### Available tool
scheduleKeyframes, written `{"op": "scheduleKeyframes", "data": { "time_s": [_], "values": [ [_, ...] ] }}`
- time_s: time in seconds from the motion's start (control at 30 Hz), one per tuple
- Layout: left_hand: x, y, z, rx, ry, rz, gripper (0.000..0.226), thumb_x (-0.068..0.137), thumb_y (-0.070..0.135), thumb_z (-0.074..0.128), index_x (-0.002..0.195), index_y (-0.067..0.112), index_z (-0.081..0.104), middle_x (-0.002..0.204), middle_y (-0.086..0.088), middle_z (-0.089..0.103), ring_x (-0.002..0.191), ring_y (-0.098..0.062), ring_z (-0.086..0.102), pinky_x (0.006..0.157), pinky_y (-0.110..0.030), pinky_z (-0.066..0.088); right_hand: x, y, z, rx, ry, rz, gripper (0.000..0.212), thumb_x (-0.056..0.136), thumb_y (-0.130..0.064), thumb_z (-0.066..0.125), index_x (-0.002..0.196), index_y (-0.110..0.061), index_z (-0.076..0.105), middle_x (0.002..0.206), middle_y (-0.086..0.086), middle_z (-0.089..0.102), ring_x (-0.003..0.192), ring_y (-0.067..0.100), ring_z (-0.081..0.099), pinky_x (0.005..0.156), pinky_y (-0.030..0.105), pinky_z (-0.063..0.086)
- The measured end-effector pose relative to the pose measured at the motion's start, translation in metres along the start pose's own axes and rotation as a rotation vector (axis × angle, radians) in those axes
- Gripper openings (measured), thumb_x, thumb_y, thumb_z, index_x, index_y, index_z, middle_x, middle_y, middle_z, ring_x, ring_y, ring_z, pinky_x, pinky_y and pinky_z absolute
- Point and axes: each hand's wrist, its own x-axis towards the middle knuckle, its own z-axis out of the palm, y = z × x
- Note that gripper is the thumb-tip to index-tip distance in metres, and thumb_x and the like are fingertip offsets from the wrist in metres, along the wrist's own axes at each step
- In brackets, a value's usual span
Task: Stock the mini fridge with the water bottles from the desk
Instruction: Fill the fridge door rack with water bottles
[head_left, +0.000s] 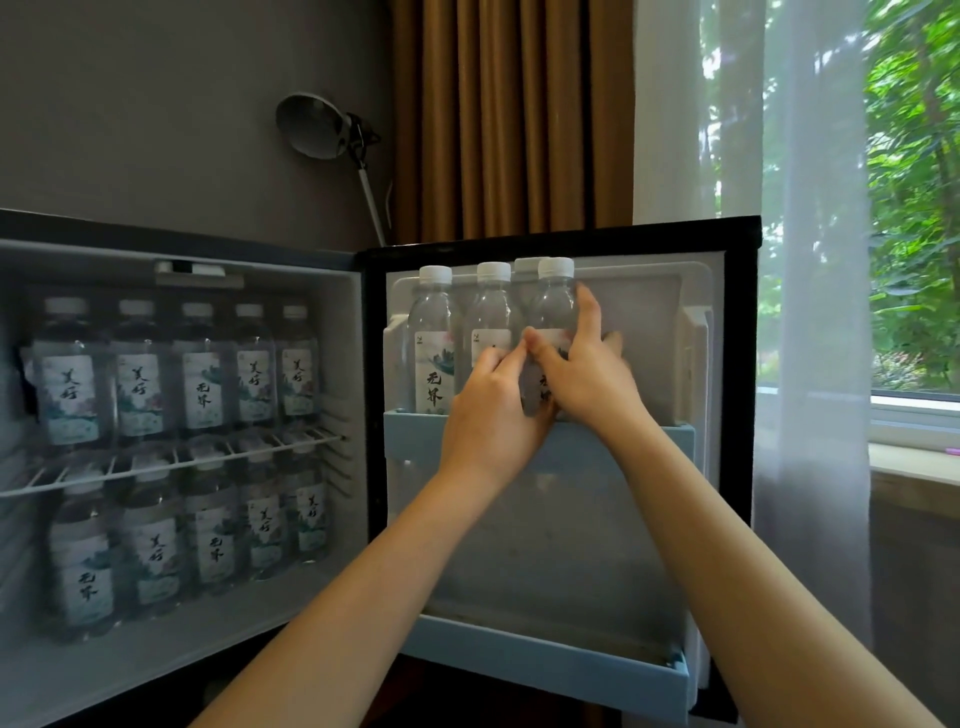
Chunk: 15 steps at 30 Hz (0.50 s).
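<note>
Head view showed the mini fridge (343, 364) with both wire shelves packed, so open room lay on its door (649, 519). The upper door shelf (670, 441) stood bare to the right of four crowded bottles (434, 312). The right hand (582, 379) wrapped its fingers round the front bottle (555, 304), whose base was hidden. The left hand (493, 415) gripped the neighbouring bottle (493, 306). A knock between them could probably tip one over the low front edge, and sliding rightward looked freer.

Single head-worn wide-angle view, forward, close before the fridge door (649, 358)
</note>
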Motion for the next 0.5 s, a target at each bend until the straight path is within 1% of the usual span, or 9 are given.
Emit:
{"op": "scheduleKeyframes", "data": {
  "time_s": [0.1, 0.17, 0.27, 0.3, 0.37, 0.43, 0.5],
  "values": [
    [-0.004, 0.0, -0.002, -0.017, -0.036, 0.001, 0.056, 0.083, 0.022, 0.068, 0.134, 0.019, 0.048, 0.109, -0.004, 0.053, 0.088, -0.026, 0.062, 0.08, -0.041, 0.052, -0.001, 0.0, -0.001, 0.008, -0.005, -0.001, 0.073, 0.089, -0.053, 0.047, 0.145, -0.039, 0.001, 0.135, 0.02, 0.032, 0.116, 0.042, 0.045, 0.097, 0.052, 0.043],
    [-0.006, -0.001, -0.004, -0.016, -0.039, 0.019, 0.051, 0.083, 0.021, 0.068, 0.131, 0.019, 0.051, 0.105, -0.003, 0.053, 0.088, -0.024, 0.061, 0.078, -0.037, 0.051, -0.002, -0.001, -0.002, 0.039, -0.009, -0.001, 0.074, 0.089, -0.052, 0.049, 0.145, -0.039, 0.002, 0.135, 0.02, 0.031, 0.117, 0.041, 0.045, 0.098, 0.051, 0.043],
    [-0.009, -0.004, -0.009, -0.015, -0.057, 0.025, 0.048, 0.084, 0.017, 0.067, 0.13, 0.013, 0.053, 0.106, -0.006, 0.055, 0.092, -0.024, 0.06, 0.081, -0.038, 0.05, -0.005, -0.002, -0.002, 0.083, 0.026, -0.004, 0.073, 0.089, -0.047, 0.052, 0.145, -0.038, 0.006, 0.133, 0.018, 0.029, 0.121, 0.041, 0.039, 0.102, 0.048, 0.038],
    [-0.01, -0.006, -0.011, -0.016, -0.059, 0.029, 0.048, 0.084, 0.015, 0.067, 0.13, 0.011, 0.053, 0.107, -0.007, 0.055, 0.093, -0.024, 0.059, 0.083, -0.037, 0.05, -0.007, -0.003, 0.0, 0.065, 0.062, -0.018, 0.072, 0.089, -0.045, 0.053, 0.145, -0.037, 0.008, 0.133, 0.018, 0.029, 0.122, 0.04, 0.035, 0.102, 0.047, 0.035],
    [-0.011, -0.01, -0.017, -0.016, -0.044, 0.031, 0.048, 0.083, 0.012, 0.067, 0.128, 0.007, 0.054, 0.108, -0.007, 0.056, 0.095, -0.022, 0.059, 0.085, -0.032, 0.049, -0.012, -0.007, 0.003, 0.018, 0.176, -0.072, 0.071, 0.088, -0.041, 0.056, 0.144, -0.031, 0.015, 0.131, 0.018, 0.03, 0.12, 0.038, 0.031, 0.1, 0.045, 0.033],
    [-0.013, -0.015, -0.025, -0.017, -0.018, 0.023, 0.045, 0.083, 0.01, 0.066, 0.126, 0.006, 0.055, 0.109, -0.005, 0.057, 0.096, -0.019, 0.06, 0.084, -0.026, 0.048, -0.016, -0.015, 0.008, -0.02, 0.303, -0.136, 0.065, 0.087, -0.039, 0.057, 0.142, -0.024, 0.025, 0.13, 0.017, 0.032, 0.116, 0.037, 0.031, 0.097, 0.043, 0.034],
    [-0.016, -0.022, -0.035, -0.013, 0.009, 0.01, 0.041, 0.084, 0.01, 0.065, 0.124, 0.008, 0.057, 0.11, -0.003, 0.058, 0.094, -0.017, 0.061, 0.083, -0.025, 0.05, -0.02, -0.025, 0.015, -0.057, 0.4, -0.206, 0.056, 0.088, -0.035, 0.057, 0.136, -0.017, 0.035, 0.13, 0.017, 0.036, 0.116, 0.036, 0.032, 0.096, 0.043, 0.037]
  ]
}}
